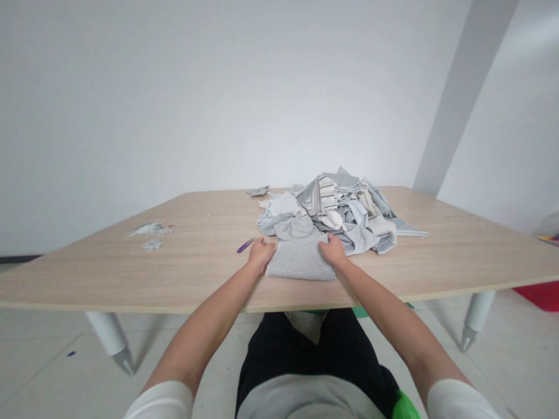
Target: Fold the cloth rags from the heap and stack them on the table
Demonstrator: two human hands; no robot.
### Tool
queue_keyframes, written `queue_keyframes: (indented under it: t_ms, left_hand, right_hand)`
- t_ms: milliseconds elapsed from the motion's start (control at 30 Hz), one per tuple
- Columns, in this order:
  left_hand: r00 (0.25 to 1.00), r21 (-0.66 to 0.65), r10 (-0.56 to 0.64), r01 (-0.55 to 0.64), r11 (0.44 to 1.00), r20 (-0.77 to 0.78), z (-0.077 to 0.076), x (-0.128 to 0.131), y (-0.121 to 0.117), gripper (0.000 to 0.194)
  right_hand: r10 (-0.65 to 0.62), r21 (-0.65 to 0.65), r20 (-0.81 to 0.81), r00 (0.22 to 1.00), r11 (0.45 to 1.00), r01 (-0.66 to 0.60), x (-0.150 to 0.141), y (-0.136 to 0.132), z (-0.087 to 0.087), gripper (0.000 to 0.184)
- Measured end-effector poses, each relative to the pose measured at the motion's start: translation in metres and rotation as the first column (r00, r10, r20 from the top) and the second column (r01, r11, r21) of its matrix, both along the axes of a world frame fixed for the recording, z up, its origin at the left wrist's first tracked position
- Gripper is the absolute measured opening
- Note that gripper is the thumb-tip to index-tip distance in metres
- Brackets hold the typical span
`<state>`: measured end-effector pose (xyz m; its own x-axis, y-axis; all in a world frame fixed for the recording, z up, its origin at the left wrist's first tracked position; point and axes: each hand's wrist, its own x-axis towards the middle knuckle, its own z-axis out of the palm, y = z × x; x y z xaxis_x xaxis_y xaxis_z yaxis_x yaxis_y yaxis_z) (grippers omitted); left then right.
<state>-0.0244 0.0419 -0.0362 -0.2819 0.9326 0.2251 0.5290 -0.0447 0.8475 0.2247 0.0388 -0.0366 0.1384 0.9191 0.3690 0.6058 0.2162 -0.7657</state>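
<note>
A piece of grey fabric [300, 259] lies flat on the table near its front edge, roughly rectangular. My left hand [262, 254] grips its left edge, thumb on top. At the right edge my right hand [332, 250] pinches the same fabric, with the fingers partly hidden. Directly behind it rises a heap of crumpled grey, white and striped cloth pieces [349, 212], touching the fabric's far side. Just left of my left hand lies a slim purple tool [246, 245], too small to name surely.
The wooden table [196, 267] reaches back to a white wall. Scraps of white thread or lint [151, 229] lie at its left, with another small cloth scrap [257, 191] at the back. A red object [539, 295] is on the floor at right.
</note>
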Motion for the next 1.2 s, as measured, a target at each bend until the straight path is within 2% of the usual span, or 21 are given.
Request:
queue_keyframes:
  t_ms: [100, 200, 300, 367, 467, 533, 633, 833, 933, 1067, 1133, 1200]
  left_hand:
    - [0.996, 0.008, -0.019, 0.019, 1.000, -0.084, -0.004, -0.003, -0.003, 0.050]
    - [0.973, 0.024, -0.134, 0.141, 0.990, -0.188, -0.002, -0.003, -0.019, 0.041]
    - [0.923, 0.058, -0.256, 0.284, 0.957, -0.286, 0.000, 0.000, -0.048, 0.041]
    - [0.844, 0.078, -0.337, 0.403, 0.912, -0.416, -0.001, 0.003, -0.070, 0.051]
    - [0.629, -0.012, -0.410, 0.537, 0.844, -0.661, -0.006, 0.009, -0.094, 0.065]
    - [0.536, -0.079, -0.409, 0.534, 0.842, -0.739, -0.009, 0.011, -0.099, 0.055]
    - [0.488, -0.067, -0.350, 0.506, 0.860, -0.800, -0.008, 0.008, -0.097, 0.034]
    - [0.377, -0.020, -0.274, 0.556, 0.831, -0.885, -0.001, -0.022, -0.101, 0.031]
    - [0.364, -0.018, -0.239, 0.517, 0.856, -0.900, 0.001, -0.053, -0.108, 0.030]
    - [0.412, 0.008, -0.163, 0.382, 0.924, -0.897, 0.003, -0.089, -0.114, 0.034]
    - [0.467, 0.037, -0.130, 0.332, 0.943, -0.875, 0.004, -0.091, -0.116, 0.037]
    - [0.543, 0.071, -0.102, 0.288, 0.955, -0.834, 0.002, -0.082, -0.118, 0.041]
  right_hand:
    - [-0.031, -0.005, 0.125, 0.992, 0.999, 0.032, 0.000, -0.004, -0.005, 0.048]
    - [-0.045, -0.002, 0.229, 0.972, 0.999, 0.047, 0.003, -0.010, -0.005, 0.053]
    - [-0.033, 0.019, 0.328, 0.944, 0.999, 0.029, 0.006, -0.019, -0.002, 0.057]
    - [0.027, 0.033, 0.405, 0.914, 0.998, -0.044, 0.006, -0.030, -0.001, 0.055]
    - [0.161, 0.017, 0.510, 0.845, 0.980, -0.197, 0.001, -0.051, -0.006, 0.045]
    - [0.228, -0.005, 0.567, 0.792, 0.962, -0.273, -0.005, -0.066, -0.010, 0.042]
    - [0.258, -0.013, 0.651, 0.714, 0.944, -0.330, -0.011, -0.082, -0.014, 0.045]
    - [0.319, -0.015, 0.706, 0.633, 0.900, -0.437, -0.016, -0.103, -0.007, 0.046]
    - [0.402, -0.046, 0.701, 0.589, 0.850, -0.526, -0.023, -0.115, -0.007, 0.049]
    - [0.477, -0.048, 0.706, 0.524, 0.770, -0.636, -0.044, -0.129, -0.009, 0.055]
    - [0.459, -0.023, 0.719, 0.522, 0.766, -0.643, -0.060, -0.132, -0.009, 0.054]
    - [0.421, 0.005, 0.733, 0.534, 0.782, -0.623, -0.078, -0.132, -0.009, 0.049]
